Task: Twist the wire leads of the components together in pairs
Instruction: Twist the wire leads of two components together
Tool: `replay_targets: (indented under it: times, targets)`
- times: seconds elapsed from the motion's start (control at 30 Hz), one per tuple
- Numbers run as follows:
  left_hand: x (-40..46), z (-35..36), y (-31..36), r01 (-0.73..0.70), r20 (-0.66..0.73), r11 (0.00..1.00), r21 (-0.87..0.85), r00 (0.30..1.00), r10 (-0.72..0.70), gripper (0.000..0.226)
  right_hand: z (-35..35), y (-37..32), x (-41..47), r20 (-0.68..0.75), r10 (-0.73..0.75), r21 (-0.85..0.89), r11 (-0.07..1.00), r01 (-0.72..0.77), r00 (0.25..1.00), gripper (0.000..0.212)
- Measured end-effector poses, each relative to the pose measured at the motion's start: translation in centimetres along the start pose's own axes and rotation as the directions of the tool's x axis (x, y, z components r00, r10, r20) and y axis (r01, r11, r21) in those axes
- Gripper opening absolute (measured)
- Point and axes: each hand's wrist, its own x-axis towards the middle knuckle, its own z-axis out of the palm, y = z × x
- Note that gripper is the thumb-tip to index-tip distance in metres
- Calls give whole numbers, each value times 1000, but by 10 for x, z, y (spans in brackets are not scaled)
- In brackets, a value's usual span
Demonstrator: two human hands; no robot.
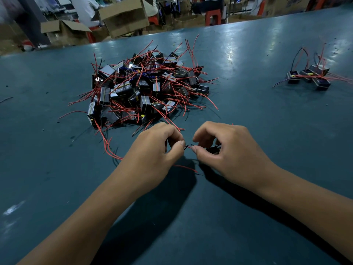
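A heap of small black box components (pixel 145 88) with red and black wire leads lies on the blue-green table (pixel 248 104), just beyond my hands. My left hand (pixel 154 152) pinches thin red and black lead ends (pixel 188 146) between thumb and forefinger. My right hand (pixel 227 150) pinches the same leads from the other side, fingertips almost meeting the left ones. A small black component (pixel 214 149) sits under the right hand's curled fingers, mostly hidden. A loose red lead (pixel 185 167) trails on the table below the hands.
A small group of components (pixel 313 76) with leads standing up sits at the far right of the table. Beyond the table's far edge are open cardboard boxes (pixel 122 16), red stools (pixel 213 17) and seated people.
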Motion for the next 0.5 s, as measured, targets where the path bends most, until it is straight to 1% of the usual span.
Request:
replay_targets:
  times: [0.1,0.23,0.37,0.5]
  targets:
    - [0,-1,0,12,-6,999,-36,1000,-12,14,-2,0,1,19,10,-1,1000,-10,1000,12]
    - [-1,-3,-1,26,20,997,-77,999,-25,10,-2,0,2,14,50,28,998,-50,999,12]
    - [0,-2,-2,10,25,999,-33,1000,-10,14,-1,1,2,25,74,64,995,-76,997,11]
    - [2,-1,-5,-4,33,1000,22,999,4,18,0,2,2,35,85,63,994,-88,996,12]
